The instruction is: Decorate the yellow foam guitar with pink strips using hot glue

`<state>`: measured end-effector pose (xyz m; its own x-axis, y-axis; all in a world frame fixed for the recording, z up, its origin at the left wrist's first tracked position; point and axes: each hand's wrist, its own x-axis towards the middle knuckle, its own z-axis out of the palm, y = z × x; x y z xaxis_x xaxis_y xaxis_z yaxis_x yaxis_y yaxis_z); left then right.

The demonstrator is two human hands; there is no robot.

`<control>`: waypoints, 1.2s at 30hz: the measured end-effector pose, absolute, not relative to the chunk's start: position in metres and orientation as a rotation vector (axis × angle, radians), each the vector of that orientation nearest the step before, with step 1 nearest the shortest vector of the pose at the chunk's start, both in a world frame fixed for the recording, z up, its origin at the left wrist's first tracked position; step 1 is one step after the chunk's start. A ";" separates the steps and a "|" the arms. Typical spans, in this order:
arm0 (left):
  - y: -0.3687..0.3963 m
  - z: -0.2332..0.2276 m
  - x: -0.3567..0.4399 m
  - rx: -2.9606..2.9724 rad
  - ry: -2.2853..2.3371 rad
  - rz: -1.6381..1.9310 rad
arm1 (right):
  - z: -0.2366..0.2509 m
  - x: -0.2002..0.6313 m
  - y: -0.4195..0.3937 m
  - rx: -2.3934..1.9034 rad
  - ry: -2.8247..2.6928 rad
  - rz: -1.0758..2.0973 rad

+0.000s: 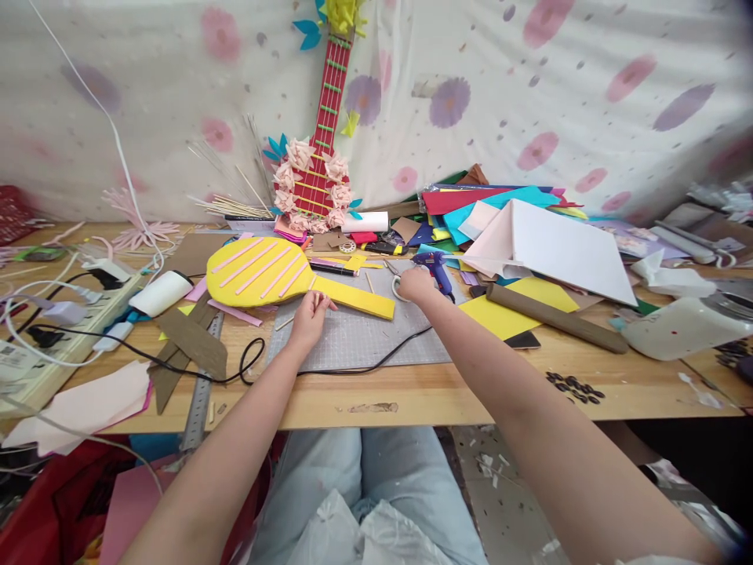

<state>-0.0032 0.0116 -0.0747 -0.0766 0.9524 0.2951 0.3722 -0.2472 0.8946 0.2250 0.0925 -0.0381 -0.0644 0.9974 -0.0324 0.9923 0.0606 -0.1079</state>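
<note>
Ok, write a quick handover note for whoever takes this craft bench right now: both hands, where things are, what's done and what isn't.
Left hand: open, fingers resting by the neck of the yellow foam guitar on the grey cutting mat.
Right hand: closed on a white tape roll, beside the blue glue gun.
Done: pink strips lie across the guitar body.
Left: the neck is bare; one pink strip lies loose below the body.

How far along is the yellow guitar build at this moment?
Done: the yellow foam guitar cutout already carries pink strips on its body. In hand: the left hand rests at its neck; the right hand reaches beside the blue glue gun. Left: no flowers yet, unlike the finished red guitar.
</note>
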 end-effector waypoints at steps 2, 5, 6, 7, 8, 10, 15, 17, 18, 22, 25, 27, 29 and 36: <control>0.011 -0.078 -0.005 1.622 1.403 1.381 | -0.027 0.225 0.093 -2.250 -2.221 0.175; 0.012 -0.078 -0.006 1.547 1.390 1.436 | -0.009 0.227 0.089 -2.227 -2.163 0.326; 0.012 -0.077 -0.006 1.519 1.400 1.440 | -0.004 0.227 0.085 -2.164 -2.146 0.378; 0.012 -0.077 -0.006 1.491 1.408 1.444 | -0.001 0.226 0.081 -2.087 -2.131 0.415; 0.012 -0.076 -0.006 1.465 1.405 1.452 | 0.001 0.224 0.075 -2.003 -2.115 0.426; 0.012 -0.075 -0.006 1.427 1.361 1.490 | 0.001 0.216 0.063 -1.842 -2.106 0.407; 0.013 -0.078 -0.008 1.376 1.267 1.565 | -0.006 0.189 0.036 -1.473 -2.360 0.468; 0.015 -0.081 -0.009 1.364 1.259 1.590 | -0.008 0.182 0.031 -1.411 -2.468 0.424; 0.015 -0.082 -0.010 1.359 1.259 1.601 | -0.009 0.180 0.031 -1.401 -2.514 0.384; 0.017 -0.084 -0.010 1.332 1.256 1.629 | -0.011 0.174 0.031 -1.449 -2.620 0.266; 0.016 -0.084 -0.009 1.357 1.272 1.650 | -0.011 0.171 0.030 -1.502 -2.665 0.234; 0.015 -0.082 -0.010 1.383 1.301 1.670 | -0.011 0.169 0.030 -1.512 -2.689 0.214; 0.014 -0.081 -0.010 1.399 1.322 1.679 | -0.010 0.168 0.030 -1.513 -2.702 0.198; 0.012 -0.079 -0.012 1.471 1.368 1.698 | -0.005 0.166 0.028 -1.539 -2.742 0.171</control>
<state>-0.0123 0.0123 -0.0794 -0.2862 0.8605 0.4214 0.2285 -0.3659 0.9022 0.1659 0.0278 -0.0053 -0.5222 0.8508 -0.0595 0.8515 0.5163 -0.0911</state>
